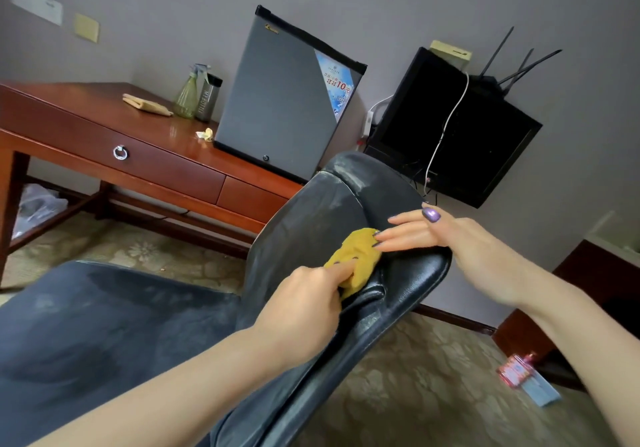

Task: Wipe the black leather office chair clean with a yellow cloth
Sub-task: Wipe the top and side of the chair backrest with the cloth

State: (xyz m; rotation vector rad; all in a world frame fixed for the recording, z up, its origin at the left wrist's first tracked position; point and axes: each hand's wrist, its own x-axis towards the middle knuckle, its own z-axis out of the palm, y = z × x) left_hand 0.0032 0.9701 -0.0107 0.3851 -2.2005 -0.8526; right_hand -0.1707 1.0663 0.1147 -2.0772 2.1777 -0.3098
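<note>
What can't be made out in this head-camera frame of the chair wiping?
Head view only.
Yellow cloth: partly hidden under the fingers of the left hand.
Black chair: base hidden beneath its seat and cut off by the bottom edge.
Fridge sticker: small print too small to read.
Pink packet on the floor: blurred, unidentifiable.

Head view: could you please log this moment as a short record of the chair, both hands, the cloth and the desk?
chair: black leather, dull greyish patches on its back
left hand: grips yellow cloth, pressing it on the chair's back
right hand: fingers straight, resting on the back's top edge beside the cloth
desk: wooden; bears spray bottle, flask, folded cloth, mini fridge
</note>
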